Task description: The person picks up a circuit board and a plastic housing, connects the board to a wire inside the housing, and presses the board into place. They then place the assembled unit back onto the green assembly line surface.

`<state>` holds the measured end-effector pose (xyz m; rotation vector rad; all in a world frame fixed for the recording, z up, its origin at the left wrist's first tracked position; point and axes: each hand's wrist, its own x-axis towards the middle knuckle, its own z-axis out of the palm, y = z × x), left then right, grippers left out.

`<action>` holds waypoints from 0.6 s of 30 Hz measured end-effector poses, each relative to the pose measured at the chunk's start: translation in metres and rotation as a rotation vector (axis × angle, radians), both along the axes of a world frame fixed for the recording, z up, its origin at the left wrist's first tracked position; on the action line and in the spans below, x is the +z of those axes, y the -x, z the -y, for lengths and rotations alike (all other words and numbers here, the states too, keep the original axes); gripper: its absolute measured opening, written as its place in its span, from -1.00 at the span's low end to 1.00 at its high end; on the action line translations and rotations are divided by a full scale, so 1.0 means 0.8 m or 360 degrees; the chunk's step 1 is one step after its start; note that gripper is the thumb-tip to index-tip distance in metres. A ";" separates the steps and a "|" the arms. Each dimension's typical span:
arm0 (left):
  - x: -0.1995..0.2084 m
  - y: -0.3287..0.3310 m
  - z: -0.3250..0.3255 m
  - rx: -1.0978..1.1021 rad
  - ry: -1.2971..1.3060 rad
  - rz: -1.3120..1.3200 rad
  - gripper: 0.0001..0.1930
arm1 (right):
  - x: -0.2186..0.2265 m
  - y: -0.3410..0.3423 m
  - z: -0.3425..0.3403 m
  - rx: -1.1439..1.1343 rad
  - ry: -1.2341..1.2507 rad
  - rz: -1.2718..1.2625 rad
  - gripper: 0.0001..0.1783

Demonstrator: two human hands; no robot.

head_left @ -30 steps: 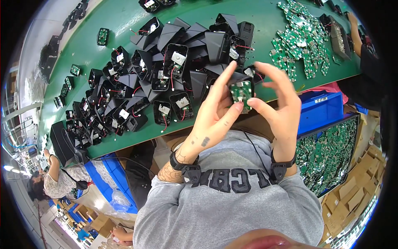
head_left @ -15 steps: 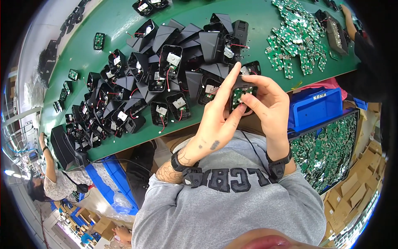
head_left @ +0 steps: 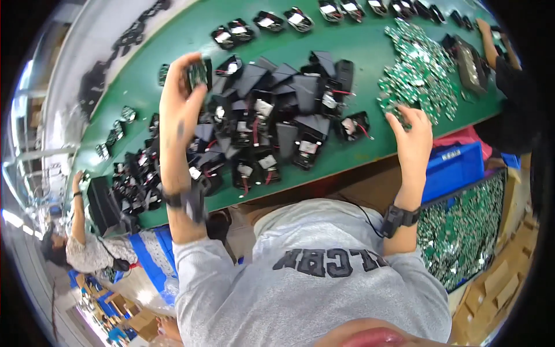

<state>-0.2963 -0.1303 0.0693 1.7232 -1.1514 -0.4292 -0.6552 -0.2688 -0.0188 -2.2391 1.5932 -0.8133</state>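
Note:
Over the far left part of the green table, my left hand (head_left: 180, 107) is closed around a small black plastic housing (head_left: 208, 74) with a green circuit board (head_left: 197, 74) set in it. My right hand (head_left: 415, 136) hovers at the near edge of a heap of green circuit boards (head_left: 419, 78), its fingers curved and apart. Nothing clear shows between them. Between my hands lies a jumble of black housings (head_left: 309, 147), many with silvery parts and red wires inside. One such housing (head_left: 354, 126) lies apart, left of my right hand.
Along the far edge of the green table (head_left: 341, 43) stands a row of black housings (head_left: 299, 19). A blue bin (head_left: 454, 170) and a tray full of circuit boards (head_left: 462, 228) are at the right. Other people's arms reach in at the far right (head_left: 488, 43) and left (head_left: 78, 202).
My hands have parted. The left carried the housing with its circuit board away to the far left; the right let go and moved right to the board heap. The view has shifted too.

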 end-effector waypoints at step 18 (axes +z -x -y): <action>-0.098 -0.193 0.144 0.0485 -0.0875 0.1232 -0.51 | -0.008 -0.004 -0.006 -0.0058 0.0163 -0.0084 -0.66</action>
